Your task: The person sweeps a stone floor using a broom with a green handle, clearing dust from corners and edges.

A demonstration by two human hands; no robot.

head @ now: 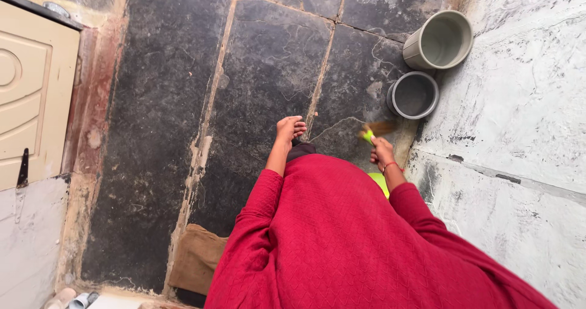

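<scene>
Small broom, green handle, bristles blurred: low against the dark stone floor, long axis pointing up-frame toward the grey bucket. Right hand clamped on its handle. Left hand empty, loosely curled, well apart to the left. Beige bucket just beyond, by the wall.

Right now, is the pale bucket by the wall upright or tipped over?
Tipped. The pale bucket lies on its side, its open mouth facing the camera, interior apparently empty. The grey tub beside it stands upright.

Plain red garment, black stone floor
</scene>
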